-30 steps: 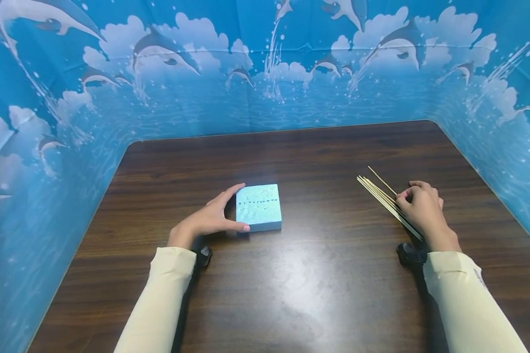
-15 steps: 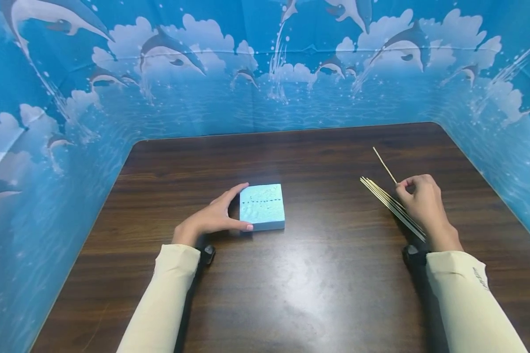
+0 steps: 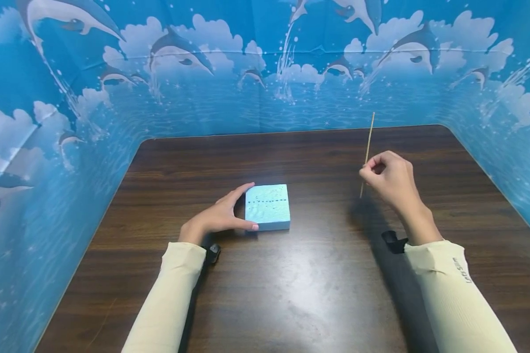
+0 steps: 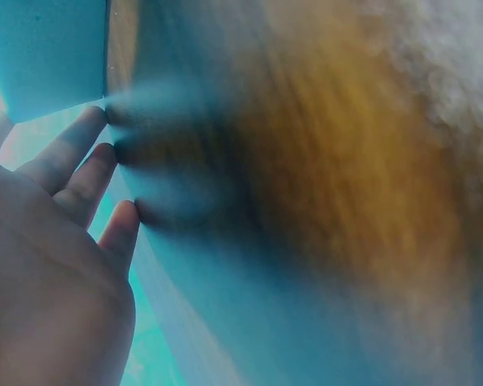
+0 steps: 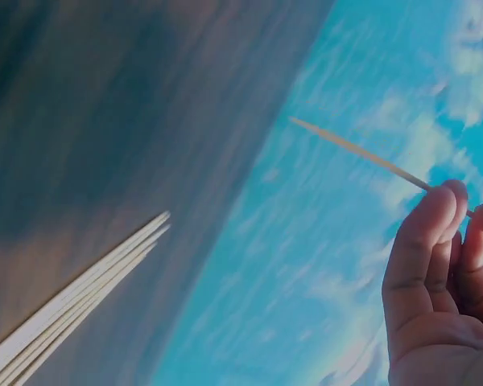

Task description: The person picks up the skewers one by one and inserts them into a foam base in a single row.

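A square light-blue foam block [image 3: 267, 208] with a dotted line across its top lies flat on the table. My left hand [image 3: 218, 215] holds it from the left, thumb along the front side and index finger at the far left corner. The left wrist view shows the block [image 4: 48, 52] at the top left, beside the fingers [image 4: 76, 149]. Raised over the table to the right, my right hand [image 3: 390, 179] pinches a thin bamboo skewer [image 3: 369, 137] between thumb and fingertips. The skewer stands nearly upright; its pointed end shows in the right wrist view.
Several more skewers [image 5: 76, 301] lie bundled on the table in the right wrist view; in the head view my right hand and forearm hide them. The dark wooden table [image 3: 318, 294] ends at a blue dolphin-print curtain [image 3: 229, 108] behind and at the sides.
My right hand has lifted one skewer away from the bundle, moving up and to the left, and the skewer has swung from slanted to nearly upright. The left hand keeps its place on the block.
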Motion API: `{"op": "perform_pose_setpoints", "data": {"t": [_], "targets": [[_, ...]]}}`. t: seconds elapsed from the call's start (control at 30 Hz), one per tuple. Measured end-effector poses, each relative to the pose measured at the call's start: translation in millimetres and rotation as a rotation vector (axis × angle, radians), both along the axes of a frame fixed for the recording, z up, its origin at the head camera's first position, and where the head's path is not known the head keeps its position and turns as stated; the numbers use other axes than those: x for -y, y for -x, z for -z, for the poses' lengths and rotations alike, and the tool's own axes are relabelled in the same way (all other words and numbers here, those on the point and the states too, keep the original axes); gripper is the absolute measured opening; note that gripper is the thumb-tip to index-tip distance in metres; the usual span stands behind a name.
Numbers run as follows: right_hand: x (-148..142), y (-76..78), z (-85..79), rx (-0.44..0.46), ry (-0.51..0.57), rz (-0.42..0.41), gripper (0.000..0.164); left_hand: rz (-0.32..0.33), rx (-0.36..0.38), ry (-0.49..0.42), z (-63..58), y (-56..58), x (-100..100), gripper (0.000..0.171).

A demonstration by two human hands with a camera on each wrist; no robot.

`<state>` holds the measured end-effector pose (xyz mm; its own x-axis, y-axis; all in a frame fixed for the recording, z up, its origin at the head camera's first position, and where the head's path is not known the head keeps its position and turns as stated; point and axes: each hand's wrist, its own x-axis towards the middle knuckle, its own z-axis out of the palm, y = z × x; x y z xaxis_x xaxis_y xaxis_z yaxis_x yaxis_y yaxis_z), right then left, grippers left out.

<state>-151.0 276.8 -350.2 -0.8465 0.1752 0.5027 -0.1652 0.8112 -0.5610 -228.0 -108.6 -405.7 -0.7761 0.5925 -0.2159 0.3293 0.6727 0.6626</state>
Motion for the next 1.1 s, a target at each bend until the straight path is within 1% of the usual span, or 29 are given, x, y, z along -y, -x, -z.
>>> {"op": "perform_pose_setpoints", "data": {"t": [0.13, 0.27, 0.47, 0.63, 0.8, 0.93, 1.1], "targets": [[34.1, 10.5, -9.6, -0.047, 0.003, -0.113, 0.003, 0.006, -0.002, -0.003, -0.4, -0.1, -0.6, 0.112], [70.4, 19.9, -15.6, -0.073, 0.038, -0.241, 0.006, 0.008, 0.002, 0.000, -1.9, -0.4, 0.1, 0.112], [117.4, 29.6, -18.8, -0.054, 0.126, -0.423, 0.006, 0.004, 0.005, -0.005, -2.0, -0.6, 0.7, 0.112], [145.0, 35.4, -17.1, -0.029, 0.167, -0.533, 0.005, -0.014, 0.023, 0.009, -2.0, -1.6, 0.7, 0.111], [164.0, 40.0, -14.2, 0.028, 0.205, -0.591, 0.005, -0.030, 0.042, 0.008, -2.7, -1.9, 0.2, 0.110], [173.3, 42.4, -11.3, 0.076, 0.220, -0.602, 0.006, -0.028, 0.042, 0.002, -2.4, -1.8, 1.0, 0.110], [179.9, 45.1, -7.9, 0.096, 0.205, -0.600, 0.006, -0.029, 0.049, 0.008, -2.9, -2.7, 2.2, 0.113]]}}
